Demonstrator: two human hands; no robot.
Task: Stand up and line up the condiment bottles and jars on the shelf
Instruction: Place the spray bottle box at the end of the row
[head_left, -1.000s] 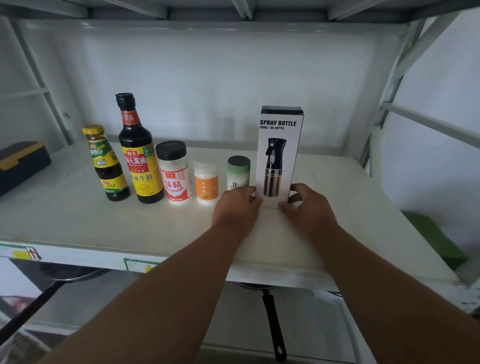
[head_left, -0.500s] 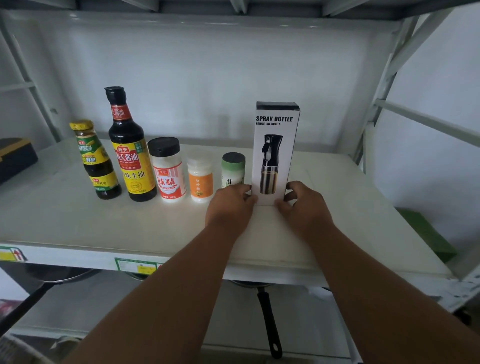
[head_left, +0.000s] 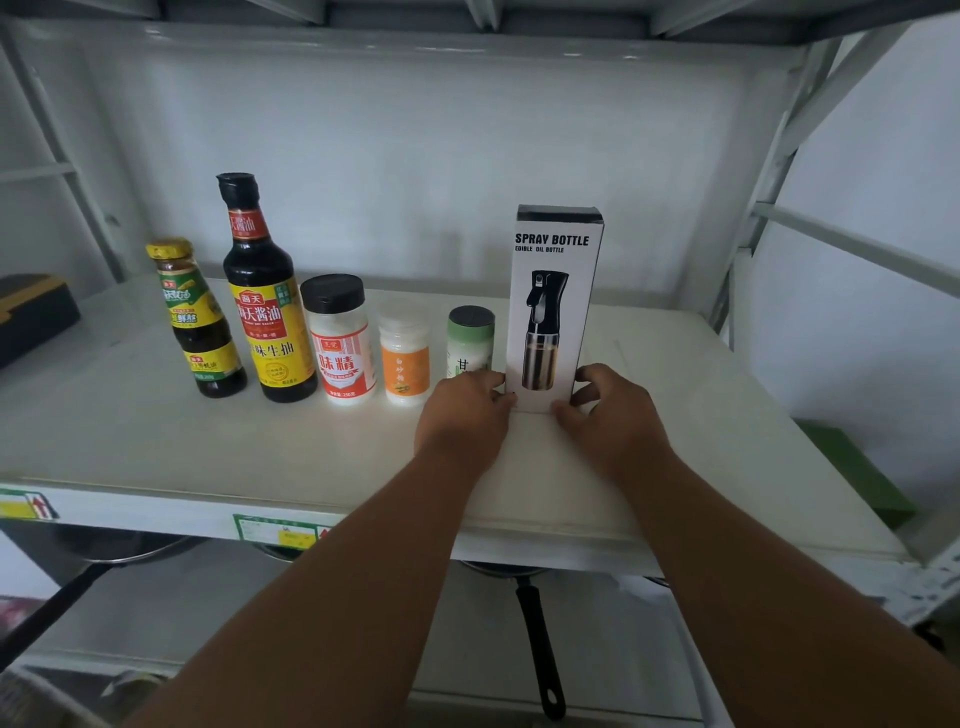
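Left hand (head_left: 464, 410) and right hand (head_left: 613, 410) grip the upright spray bottle box (head_left: 556, 291) at its base; five condiments line the shelf (head_left: 156, 441) beside it

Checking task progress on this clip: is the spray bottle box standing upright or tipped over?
Upright. The spray bottle box stands on its narrow end on the shelf, print reading level, with the left hand and right hand at its base.

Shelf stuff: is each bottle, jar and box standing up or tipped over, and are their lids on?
Small yellow-capped dark sauce bottle: upright, capped.
Tall black-capped soy sauce bottle: upright, capped.
Black-lidded white seasoning jar: upright, lid on.
Orange-labelled white jar: upright, lid on.
Green-lidded small jar: upright, lid on.
White cardboard spray bottle box: upright, closed.
Left hand: touching the box's base.
Right hand: touching the box's base.
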